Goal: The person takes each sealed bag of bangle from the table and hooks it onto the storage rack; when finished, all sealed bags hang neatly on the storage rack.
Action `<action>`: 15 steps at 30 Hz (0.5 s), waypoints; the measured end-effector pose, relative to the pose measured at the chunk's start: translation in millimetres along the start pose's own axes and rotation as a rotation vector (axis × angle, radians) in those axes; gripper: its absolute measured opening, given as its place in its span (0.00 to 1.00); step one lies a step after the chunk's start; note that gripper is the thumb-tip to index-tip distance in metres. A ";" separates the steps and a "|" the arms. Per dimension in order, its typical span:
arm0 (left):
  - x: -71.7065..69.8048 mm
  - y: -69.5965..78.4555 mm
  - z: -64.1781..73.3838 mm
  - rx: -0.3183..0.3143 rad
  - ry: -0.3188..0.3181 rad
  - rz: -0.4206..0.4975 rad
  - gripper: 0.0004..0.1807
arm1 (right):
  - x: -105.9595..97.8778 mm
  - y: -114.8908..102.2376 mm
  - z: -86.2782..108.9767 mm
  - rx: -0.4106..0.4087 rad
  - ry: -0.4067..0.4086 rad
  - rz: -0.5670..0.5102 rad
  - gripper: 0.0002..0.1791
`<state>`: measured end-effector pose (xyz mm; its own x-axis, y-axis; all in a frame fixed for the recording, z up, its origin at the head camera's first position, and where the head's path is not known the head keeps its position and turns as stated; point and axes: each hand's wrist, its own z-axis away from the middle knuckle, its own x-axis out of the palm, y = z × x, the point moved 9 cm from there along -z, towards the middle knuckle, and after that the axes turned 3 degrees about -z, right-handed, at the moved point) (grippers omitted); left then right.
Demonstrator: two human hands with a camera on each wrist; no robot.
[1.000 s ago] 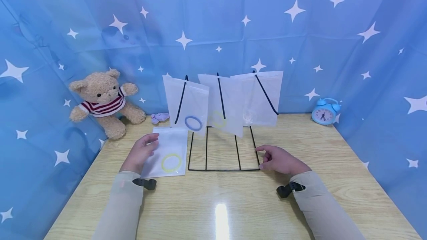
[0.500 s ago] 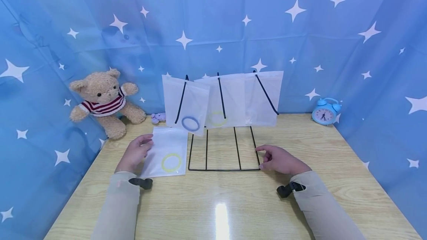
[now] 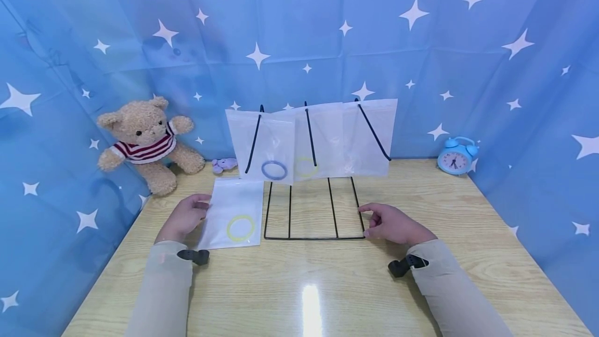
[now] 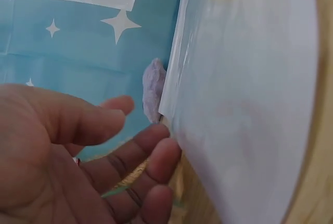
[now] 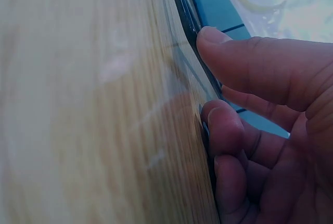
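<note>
A flat zip bag [image 3: 224, 207] with a yellow ring [image 3: 241, 228] lies on the table. My left hand [image 3: 183, 216] is at its left edge, with fingers loosely bent and nothing pinched; in the left wrist view the fingertips [image 4: 164, 156] come close to the bag's edge, and contact is unclear. With thumb and curled fingers, my right hand [image 3: 395, 224] holds the right side of the black wire rack [image 3: 313, 238]. From the rack's prongs hang a bag with a blue ring [image 3: 274, 170], a bag with a yellow ring [image 3: 306, 167] and a right-hand bag [image 3: 369, 139], contents unclear.
A teddy bear [image 3: 147, 144] in a striped shirt sits at the back left, beside a small purple toy [image 3: 224, 165]. At the back right stands a blue alarm clock [image 3: 455, 157]. A blue star-patterned curtain [image 3: 299, 30] hangs behind the table.
My left hand has drawn back leftward from over the lying bag to its edge. The left and middle hanging bags have swung and now hang straighter. My right hand has stayed put.
</note>
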<state>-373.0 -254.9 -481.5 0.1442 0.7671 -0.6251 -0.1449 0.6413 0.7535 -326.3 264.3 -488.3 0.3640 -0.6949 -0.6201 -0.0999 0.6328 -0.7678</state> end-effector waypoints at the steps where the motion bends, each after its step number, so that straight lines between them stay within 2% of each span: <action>1: 0.0 -0.7 0.1 -0.009 0.002 -0.007 0.30 | 0.1 -0.2 0.0 -0.002 -0.001 0.000 0.37; 10: 0.6 -4.2 2.4 -0.091 0.007 -0.015 0.29 | 0.4 0.4 0.4 -0.002 -0.005 -0.011 0.37; 15: 1.6 -6.4 1.0 -0.105 0.008 -0.009 0.25 | 0.3 1.4 0.1 0.006 -0.004 -0.014 0.37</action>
<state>-370.9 -257.8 -487.1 0.1378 0.7608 -0.6342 -0.2451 0.6465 0.7224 -326.2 265.0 -489.5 0.3687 -0.7025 -0.6087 -0.0896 0.6250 -0.7755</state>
